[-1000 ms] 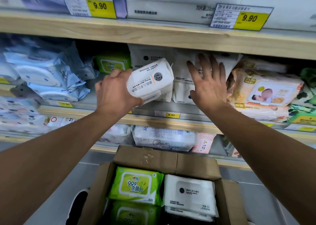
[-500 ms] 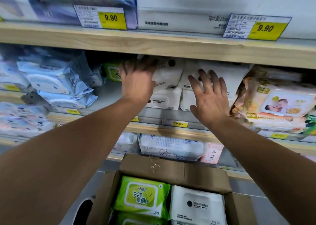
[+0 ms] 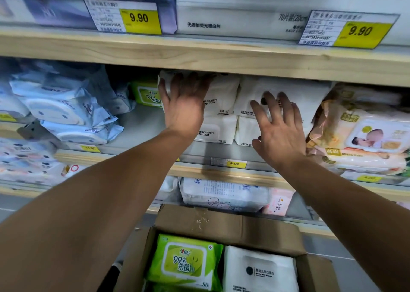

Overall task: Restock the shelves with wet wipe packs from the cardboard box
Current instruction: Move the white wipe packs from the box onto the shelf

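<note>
a person's left hand (image 3: 185, 105) presses flat, fingers spread, on a white wipe pack (image 3: 218, 96) atop the middle shelf (image 3: 142, 127) stack; the right hand (image 3: 280, 127), open and holding nothing, steadies neighbouring white packs (image 3: 288, 91). pushed unevenly, the soft stack could topple forward into the cardboard box (image 3: 221, 223) below.
</note>
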The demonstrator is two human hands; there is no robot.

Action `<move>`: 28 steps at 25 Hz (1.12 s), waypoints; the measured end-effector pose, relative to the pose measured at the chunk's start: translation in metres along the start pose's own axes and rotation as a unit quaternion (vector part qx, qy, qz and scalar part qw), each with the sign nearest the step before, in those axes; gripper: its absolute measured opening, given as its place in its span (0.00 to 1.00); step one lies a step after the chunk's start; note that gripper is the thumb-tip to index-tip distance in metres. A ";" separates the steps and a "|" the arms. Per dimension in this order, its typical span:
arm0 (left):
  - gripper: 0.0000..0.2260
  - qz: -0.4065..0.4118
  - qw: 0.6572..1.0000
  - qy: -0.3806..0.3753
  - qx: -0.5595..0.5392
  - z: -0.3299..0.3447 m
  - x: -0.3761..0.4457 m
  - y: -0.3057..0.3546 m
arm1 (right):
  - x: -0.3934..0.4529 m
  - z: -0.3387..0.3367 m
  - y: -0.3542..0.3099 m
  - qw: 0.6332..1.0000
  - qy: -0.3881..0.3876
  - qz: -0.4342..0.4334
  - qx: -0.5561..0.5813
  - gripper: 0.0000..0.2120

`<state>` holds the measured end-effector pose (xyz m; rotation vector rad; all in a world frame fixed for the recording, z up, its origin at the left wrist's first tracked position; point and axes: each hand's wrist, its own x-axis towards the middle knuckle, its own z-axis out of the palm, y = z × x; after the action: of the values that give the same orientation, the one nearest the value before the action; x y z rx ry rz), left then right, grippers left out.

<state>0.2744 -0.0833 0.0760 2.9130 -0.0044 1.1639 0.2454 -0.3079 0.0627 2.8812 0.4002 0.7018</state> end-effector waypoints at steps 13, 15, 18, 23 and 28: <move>0.34 0.002 0.995 -0.098 -0.008 -0.018 0.000 -0.007 | 0.000 -0.019 -0.011 0.998 -0.058 0.017 0.006 0.42; 0.34 0.012 0.995 -0.099 -0.021 -0.034 -0.010 -0.004 | -0.007 -0.029 -0.014 0.997 -0.067 0.012 0.024 0.42; 0.30 0.037 0.988 -0.138 -0.062 -0.061 -0.043 0.006 | -0.031 -0.045 -0.022 0.993 -0.097 0.001 0.073 0.40; 0.30 0.054 0.973 -0.206 -0.093 -0.092 -0.106 0.012 | -0.092 -0.066 -0.038 0.981 -0.160 -0.003 0.112 0.40; 0.30 0.069 0.954 -0.264 -0.125 -0.120 -0.178 0.023 | -0.170 -0.082 -0.051 0.964 -0.213 -0.002 0.160 0.40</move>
<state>0.0627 -0.1053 0.0407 2.9205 -0.3343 0.3223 0.0506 -0.3024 0.0513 3.2096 0.4955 -0.0015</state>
